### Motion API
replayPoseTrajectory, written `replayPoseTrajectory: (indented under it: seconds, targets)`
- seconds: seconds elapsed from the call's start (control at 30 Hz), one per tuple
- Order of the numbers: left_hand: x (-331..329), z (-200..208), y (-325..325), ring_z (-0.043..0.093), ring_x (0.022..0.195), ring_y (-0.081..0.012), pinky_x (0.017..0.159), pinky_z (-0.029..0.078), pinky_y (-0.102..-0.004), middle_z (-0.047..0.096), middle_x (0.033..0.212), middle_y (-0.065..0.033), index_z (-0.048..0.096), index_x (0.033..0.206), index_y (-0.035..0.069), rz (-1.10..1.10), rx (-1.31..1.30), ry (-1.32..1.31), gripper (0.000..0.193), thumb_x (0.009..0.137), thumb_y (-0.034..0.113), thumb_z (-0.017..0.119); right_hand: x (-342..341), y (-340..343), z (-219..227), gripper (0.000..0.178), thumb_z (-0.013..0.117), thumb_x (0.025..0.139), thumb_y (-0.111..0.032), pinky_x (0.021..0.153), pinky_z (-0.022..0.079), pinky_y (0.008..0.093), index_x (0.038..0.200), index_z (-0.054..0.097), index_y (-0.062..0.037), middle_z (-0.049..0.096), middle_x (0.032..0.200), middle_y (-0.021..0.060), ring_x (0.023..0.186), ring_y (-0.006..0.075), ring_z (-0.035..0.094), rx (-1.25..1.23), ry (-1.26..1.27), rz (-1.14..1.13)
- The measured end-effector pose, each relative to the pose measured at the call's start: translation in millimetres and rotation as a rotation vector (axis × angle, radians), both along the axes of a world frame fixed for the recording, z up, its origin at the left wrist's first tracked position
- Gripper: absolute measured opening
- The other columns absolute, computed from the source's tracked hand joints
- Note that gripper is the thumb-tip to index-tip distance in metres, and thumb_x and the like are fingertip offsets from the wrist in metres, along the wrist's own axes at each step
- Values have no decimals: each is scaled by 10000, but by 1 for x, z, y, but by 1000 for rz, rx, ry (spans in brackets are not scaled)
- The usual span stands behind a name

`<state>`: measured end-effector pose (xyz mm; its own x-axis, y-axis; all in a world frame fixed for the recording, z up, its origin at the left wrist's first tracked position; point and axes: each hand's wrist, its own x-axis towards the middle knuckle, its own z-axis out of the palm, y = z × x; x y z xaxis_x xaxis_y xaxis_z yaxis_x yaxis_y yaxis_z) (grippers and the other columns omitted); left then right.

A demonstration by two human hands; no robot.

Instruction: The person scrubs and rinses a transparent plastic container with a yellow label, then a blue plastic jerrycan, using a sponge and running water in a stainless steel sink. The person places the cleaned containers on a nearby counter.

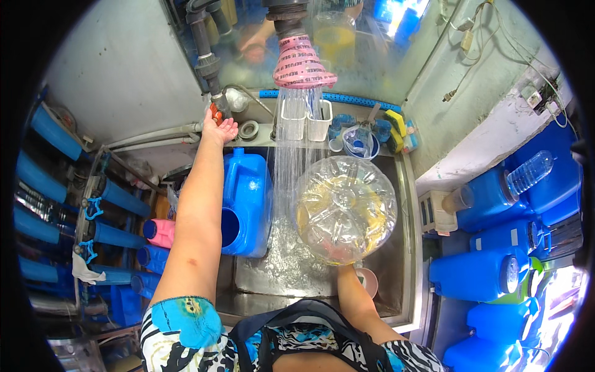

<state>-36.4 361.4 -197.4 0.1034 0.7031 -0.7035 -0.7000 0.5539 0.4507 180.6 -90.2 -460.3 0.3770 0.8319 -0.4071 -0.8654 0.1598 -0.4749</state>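
My left hand [220,131] reaches to a pipe at the back of the sink, its fingers at the orange valve handle [215,114]. Water streams [290,139] from a shower outlet wrapped in pink tape [300,65]. A large round clear plastic bottle [347,208], its base toward me, is over the right part of the steel sink [266,276]. My right hand [338,253] is behind the bottle and shows only as a blur through it; it seems to support the bottle. Beside my left forearm stands a blue jerrycan [249,186] with an open mouth.
White plastic baskets [319,127], a blue-rimmed bowl [361,144] and yellow sponges [395,127] line the back ledge. A pink bowl [367,282] sits by my right wrist. Blue containers [474,273] crowd the right side; blue pipes [118,235] run along the left. A cable [477,59] hangs from the wall.
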Motion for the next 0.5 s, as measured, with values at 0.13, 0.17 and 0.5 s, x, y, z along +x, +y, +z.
replayPoseTrajectory:
  seconds: [0.13, 0.17, 0.5]
  targets:
    - [1, -11, -8, 520, 1095, -268, 933, 392, -440, 544, 1160, -99, 555, 1143, 33, -117, 446, 708, 542, 723, 300, 768, 0, 3, -6, 491, 536, 924, -359, 900, 494, 485, 1272, 510, -14, 554, 1230, 265, 1130, 298, 561, -14, 13, 1]
    - [6, -16, -19, 530, 1079, -271, 919, 404, -430, 554, 1139, -108, 541, 1147, 37, -5, 479, 955, 547, 711, 276, 768, -1, 4, -8, 491, 535, 924, -360, 899, 494, 485, 1271, 511, -14, 555, 1229, 264, 1128, 298, 562, -18, 17, -1]
    - [176, 26, -181, 570, 1023, -321, 877, 430, -424, 590, 1050, -141, 608, 1016, 102, -176, 2199, 1142, 338, 691, 62, 692, 0, -14, -9, 485, 526, 927, -362, 889, 499, 483, 1264, 516, -15, 561, 1219, 259, 1115, 298, 568, -48, 31, -14]
